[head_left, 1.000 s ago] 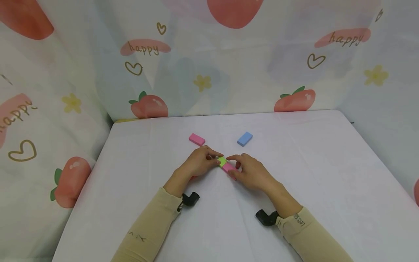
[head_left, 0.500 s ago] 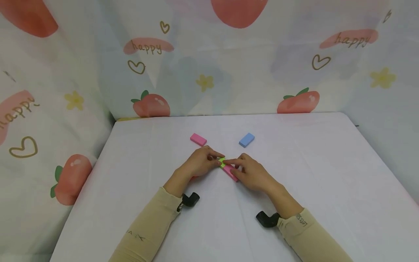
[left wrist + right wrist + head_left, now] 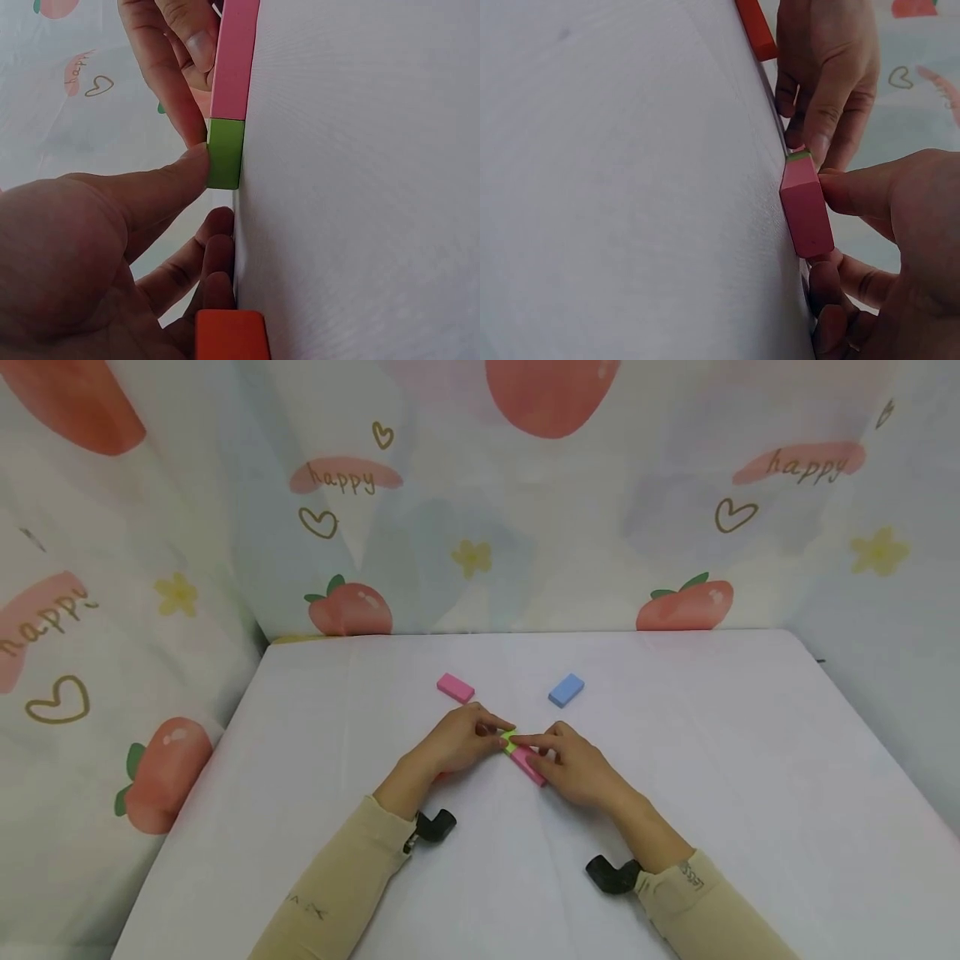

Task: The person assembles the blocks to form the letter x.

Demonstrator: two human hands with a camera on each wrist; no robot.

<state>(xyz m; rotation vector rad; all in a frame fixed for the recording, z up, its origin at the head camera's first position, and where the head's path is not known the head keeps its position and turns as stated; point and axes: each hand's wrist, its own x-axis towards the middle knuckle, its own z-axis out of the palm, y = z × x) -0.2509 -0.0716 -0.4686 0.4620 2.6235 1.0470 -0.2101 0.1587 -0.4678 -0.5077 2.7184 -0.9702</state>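
A pink block [image 3: 528, 767] and a smaller green block [image 3: 225, 154] lie end to end on the white tabletop, their faces meeting in the left wrist view. My left hand [image 3: 461, 739] pinches the green block between thumb and index finger. My right hand [image 3: 577, 766] holds the pink block, its thumb against the side, while its index finger stretches onto the green one. Below my left hand's palm sits an orange-red block [image 3: 231, 335], mostly hidden from the head view.
Farther back on the table [image 3: 712, 760] lie another pink block [image 3: 455, 687] and a blue block [image 3: 566, 690]. A printed cloth [image 3: 540, 535] hangs behind and at both sides. Black wrist cameras [image 3: 613, 875] stick out from both sleeves.
My right index finger has come down and left onto the green block. My left hand keeps its hold. The whole view has shifted slightly with the head.
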